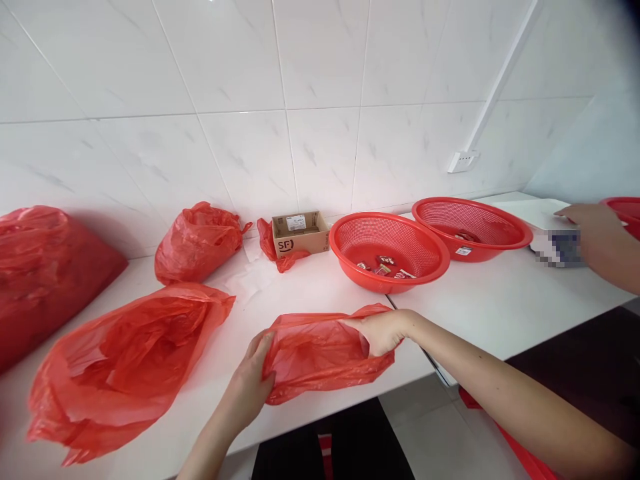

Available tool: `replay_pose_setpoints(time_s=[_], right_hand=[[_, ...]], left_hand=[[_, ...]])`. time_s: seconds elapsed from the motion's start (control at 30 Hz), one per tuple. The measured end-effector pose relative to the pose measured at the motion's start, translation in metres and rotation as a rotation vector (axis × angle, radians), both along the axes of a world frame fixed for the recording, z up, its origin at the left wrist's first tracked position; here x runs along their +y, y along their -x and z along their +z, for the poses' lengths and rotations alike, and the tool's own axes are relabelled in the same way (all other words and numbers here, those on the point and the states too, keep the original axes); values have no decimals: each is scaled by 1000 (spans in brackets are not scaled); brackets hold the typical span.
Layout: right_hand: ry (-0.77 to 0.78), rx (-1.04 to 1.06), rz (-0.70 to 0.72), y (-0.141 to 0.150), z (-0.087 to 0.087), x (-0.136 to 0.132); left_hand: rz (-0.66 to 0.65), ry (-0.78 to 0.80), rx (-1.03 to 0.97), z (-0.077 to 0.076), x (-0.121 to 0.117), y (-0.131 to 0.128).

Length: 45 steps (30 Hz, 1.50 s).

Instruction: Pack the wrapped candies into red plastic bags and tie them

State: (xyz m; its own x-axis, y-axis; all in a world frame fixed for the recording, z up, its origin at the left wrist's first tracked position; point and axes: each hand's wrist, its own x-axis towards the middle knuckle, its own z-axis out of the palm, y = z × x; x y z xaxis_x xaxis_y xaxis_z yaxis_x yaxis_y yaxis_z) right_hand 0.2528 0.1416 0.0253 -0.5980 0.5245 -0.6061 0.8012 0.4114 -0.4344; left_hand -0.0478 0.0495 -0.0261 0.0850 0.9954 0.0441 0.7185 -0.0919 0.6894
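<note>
In the head view, a thin red plastic bag [315, 350] lies at the table's front edge with its mouth spread wide. My left hand [250, 383] is closed on the bag's left rim, the thumb in front. My right hand [383, 331] reaches over the right rim into the mouth; one finger stretches left along the inside, and the other fingertips are partly hidden. Beyond my right hand stands a red plastic colander basket [425, 273] with several small wrapped packets [383, 269] at its bottom.
Another open red bag [195, 360] lies left, with filled red bags [195, 243] behind it. A small cardboard box [303, 241] stands near the tiled wall. Right are a second red basket [493, 252], a white device [543, 210], and another person's hand [603, 233].
</note>
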Motion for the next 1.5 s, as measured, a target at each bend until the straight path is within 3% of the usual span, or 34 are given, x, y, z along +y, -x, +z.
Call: replay_pose_setpoints(time_s=[0.1, 0.23, 0.3, 0.33, 0.4, 0.5, 0.6, 0.73, 0.83, 0.93, 1.07, 1.17, 1.23, 1.33, 1.43, 1.5], right_hand=[[-25, 51, -49, 0, 17, -20], [57, 595, -28, -16, 60, -42], [-9, 780, -158, -39, 71, -34], [-137, 750, -279, -52, 72, -26], [-486, 447, -495, -78, 61, -9], [-691, 17, -469, -94, 36, 1], [-641, 79, -366, -80, 27, -11], [-352, 343, -329, -67, 40, -5], [-378, 137, -399, -76, 37, 27], [-359, -84, -377, -80, 17, 52], [-380, -97, -328, -68, -9, 59], [-380, -58, -291, -68, -14, 63], [-362, -20, -288, -74, -8, 68], [-386, 64, -319, -78, 19, 69], [-370, 414, -413, -57, 57, 44], [-165, 692, -405, -27, 75, 13]], left_hand=[[15, 36, -177, 5, -2, 7], [58, 107, -209, 8, -6, 16], [125, 108, -196, 9, -9, 18], [165, 101, -199, 10, -11, 19], [206, 85, -217, 11, -15, 21], [204, 69, -266, 10, -20, 24], [206, 76, -289, 5, -22, 24], [163, 123, -265, 0, -21, 18], [151, 137, -271, -2, -21, 16], [167, 140, -280, -4, -25, 19], [206, 143, -286, -5, -31, 21], [243, 160, -297, -1, -36, 17], [263, 181, -298, 4, -39, 12], [297, 185, -309, 12, -41, 6], [296, 174, -325, 15, -41, 1], [276, 183, -338, 15, -39, -4]])
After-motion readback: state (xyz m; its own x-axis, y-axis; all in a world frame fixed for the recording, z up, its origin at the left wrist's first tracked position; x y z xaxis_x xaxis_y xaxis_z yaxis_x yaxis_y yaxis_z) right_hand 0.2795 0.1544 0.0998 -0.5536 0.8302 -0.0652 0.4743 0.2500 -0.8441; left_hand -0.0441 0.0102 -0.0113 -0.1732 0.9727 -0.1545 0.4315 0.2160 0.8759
